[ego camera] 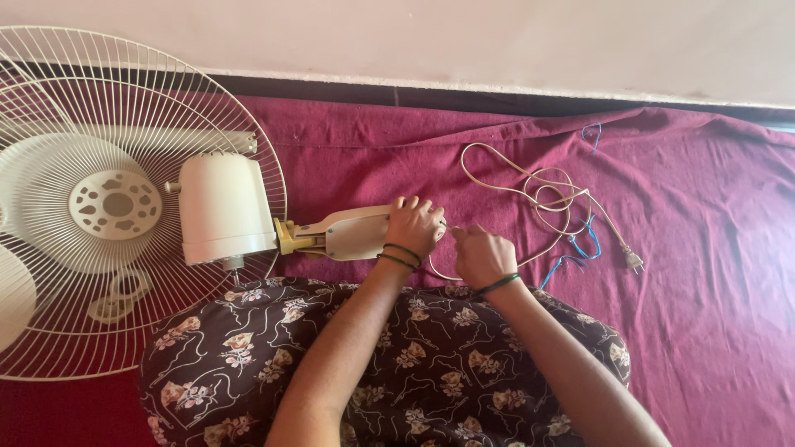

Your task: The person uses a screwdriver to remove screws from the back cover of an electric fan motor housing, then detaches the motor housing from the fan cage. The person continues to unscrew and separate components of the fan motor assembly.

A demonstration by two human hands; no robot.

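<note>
- Fan neck bracket (352, 233), a cream arm on a yellow hinge (286, 236), lay flat on the maroon cloth (704, 248), just above the person's lap, so that both hands could get at its free end.
- Left hand (414, 228) was wrapped over that free end, its grip closed around the bracket, seemingly pinning it steady.
- Right hand (483, 255) sat just beside it with its grip curled tight; it appeared to pinch the cream power cord (530, 186) near where it leaves the bracket, though what lay in the fingers was hidden.
- The cord trailed off to the right in loose loops, ending at a plug (633, 261), with blue thread (584, 244) lying among the loops.
- The cream motor housing (219, 207) and the white wire fan guard (99, 207) lay to the left, the guard face-down.
- A floral pillow (397, 364) rested under both forearms, supporting them.
</note>
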